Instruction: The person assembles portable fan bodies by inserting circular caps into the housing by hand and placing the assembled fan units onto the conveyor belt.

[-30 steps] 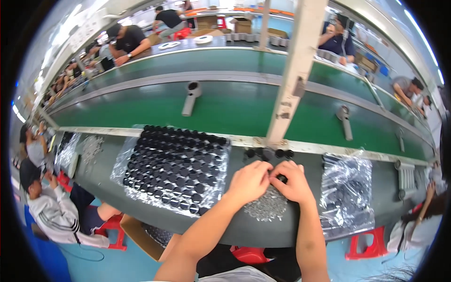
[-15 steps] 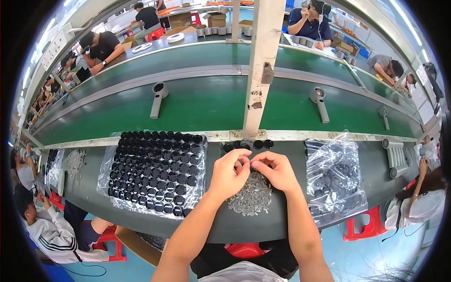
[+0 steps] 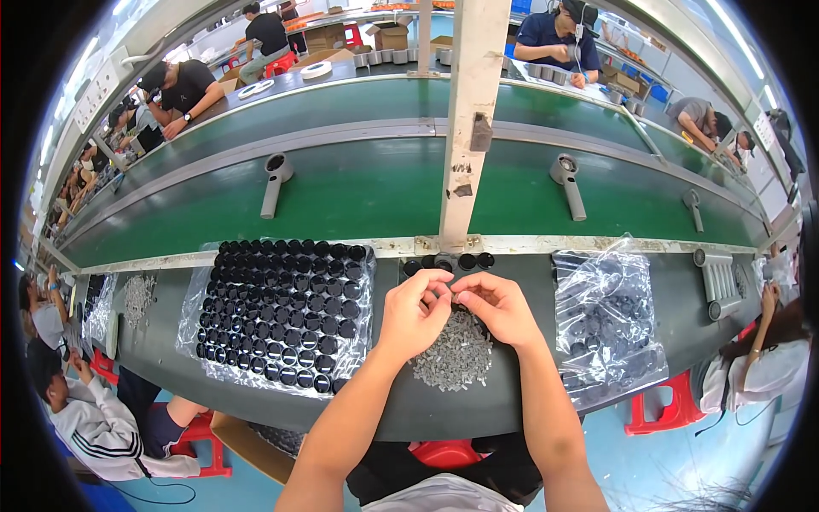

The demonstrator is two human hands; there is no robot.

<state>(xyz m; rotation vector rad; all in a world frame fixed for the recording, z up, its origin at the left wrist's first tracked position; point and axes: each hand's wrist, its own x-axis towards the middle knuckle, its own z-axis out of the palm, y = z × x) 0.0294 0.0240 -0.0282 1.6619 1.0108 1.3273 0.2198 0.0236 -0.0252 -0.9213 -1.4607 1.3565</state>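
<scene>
My left hand and my right hand meet fingertip to fingertip above a heap of small grey pieces. Both are closed in a pinch. Whatever lies between the fingers is too small and too covered to name; a dark edge shows just under the right fingertips. Beyond the hands, at the foot of the white post, a few round black caps lie in a short row. To the left, many more black caps stand in rows on a clear plastic sheet.
A clear plastic bag with dark round pieces lies at right, beside stacked grey tubular parts. A white post rises ahead. Grey handled housings ride the green conveyor. Co-workers sit on both sides and opposite.
The grey housings on the conveyor have shifted left. My hands stay almost in place, fingers moving slightly. The person across the conveyor has lowered a raised hand.
</scene>
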